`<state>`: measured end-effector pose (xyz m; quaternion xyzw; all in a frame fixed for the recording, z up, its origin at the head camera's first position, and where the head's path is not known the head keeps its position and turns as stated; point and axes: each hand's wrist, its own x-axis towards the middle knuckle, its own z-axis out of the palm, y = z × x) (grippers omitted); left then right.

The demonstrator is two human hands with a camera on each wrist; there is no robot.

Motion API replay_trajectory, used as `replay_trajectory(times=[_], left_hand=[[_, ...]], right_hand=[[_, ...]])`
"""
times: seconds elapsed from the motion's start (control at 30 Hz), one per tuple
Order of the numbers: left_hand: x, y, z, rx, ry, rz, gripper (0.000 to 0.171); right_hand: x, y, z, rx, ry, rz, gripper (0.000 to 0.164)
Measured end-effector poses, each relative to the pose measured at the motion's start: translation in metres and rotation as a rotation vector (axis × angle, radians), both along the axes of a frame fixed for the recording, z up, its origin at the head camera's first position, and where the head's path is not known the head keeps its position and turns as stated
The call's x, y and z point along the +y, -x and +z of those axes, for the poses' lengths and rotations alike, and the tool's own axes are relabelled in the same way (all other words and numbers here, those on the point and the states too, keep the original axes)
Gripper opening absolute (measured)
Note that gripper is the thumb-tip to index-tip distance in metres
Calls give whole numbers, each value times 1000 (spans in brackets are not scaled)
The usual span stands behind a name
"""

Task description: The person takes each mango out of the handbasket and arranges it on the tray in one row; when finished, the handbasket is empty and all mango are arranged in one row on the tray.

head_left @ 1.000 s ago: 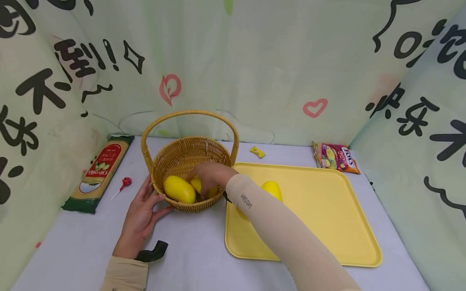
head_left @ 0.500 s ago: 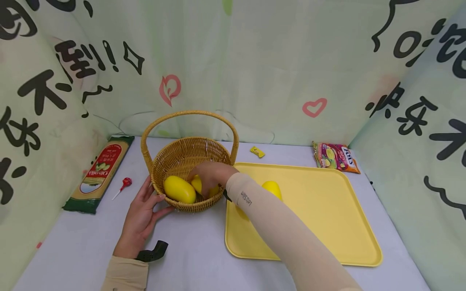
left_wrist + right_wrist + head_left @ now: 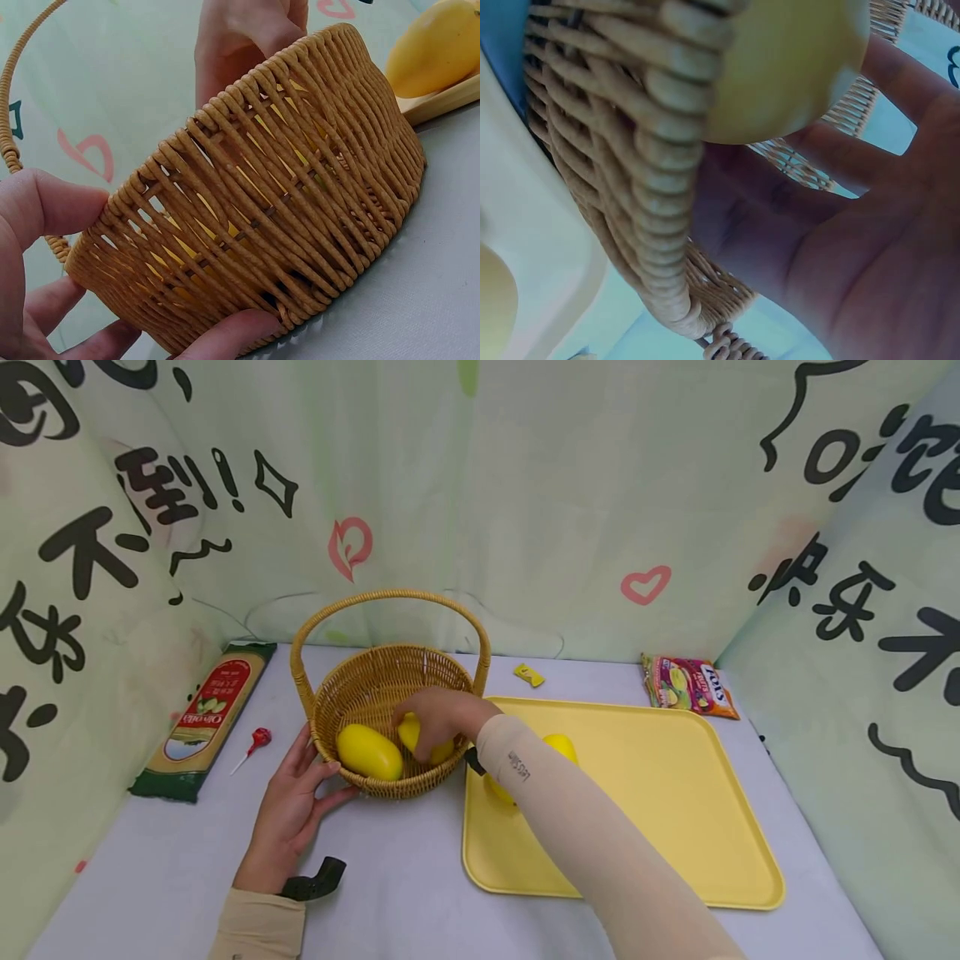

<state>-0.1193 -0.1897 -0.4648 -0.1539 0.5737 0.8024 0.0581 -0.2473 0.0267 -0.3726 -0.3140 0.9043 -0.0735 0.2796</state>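
A wicker basket (image 3: 352, 689) with a tall arched handle stands left of centre. My left hand (image 3: 288, 810) holds its left side, one finger at the rim and others against the woven wall in the left wrist view. Inside the basket, my right hand (image 3: 447, 714) grips a yellow mango (image 3: 410, 732) from above. In the right wrist view this held mango (image 3: 787, 75) shows at the rim, fingers behind and below it. Another mango (image 3: 369, 752) lies to its left in the basket. On the tray, more mangoes (image 3: 561, 746) are partly hidden by my right sleeve.
A yellow tray (image 3: 660, 827) lies right of the basket. Behind it are a small yellow-wrapped candy (image 3: 529, 674) and a colourful snack bag (image 3: 690, 685). Left of the basket lie a red lollipop (image 3: 260, 737) and a long green-and-tan package (image 3: 206, 718). Printed curtains surround the table.
My right hand has shifted slightly to the right with the mango, which shows a little more of itself. The left hand and the basket have hardly moved.
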Motion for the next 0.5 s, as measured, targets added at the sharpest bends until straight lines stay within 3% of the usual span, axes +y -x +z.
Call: replay_trajectory(times=[0.27, 0.5], left_hand=[[0, 0, 0, -12, 2, 1, 79], [0, 0, 1, -20, 0, 2, 79]], right_hand=[[10, 2, 4, -2, 147, 48, 70], [27, -2, 2, -55, 335, -27, 69]])
